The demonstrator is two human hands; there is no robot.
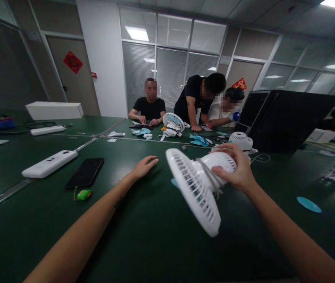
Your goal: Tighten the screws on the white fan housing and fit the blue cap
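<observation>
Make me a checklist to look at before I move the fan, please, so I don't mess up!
1. Right hand gripping the white fan: ok, thumb and fingers are on its base.
2. Left hand free: ok, it holds nothing.
3. Fan upright: not ok, it is tilted in your hand.
4. Cord bundled: ok, it is looped around the fan's neck.
5. Black phone away from the fan: ok, it lies over on the left, past your left arm.
6. Blue piece by the fan loose: cannot tell, the fan mostly hides it.
</observation>
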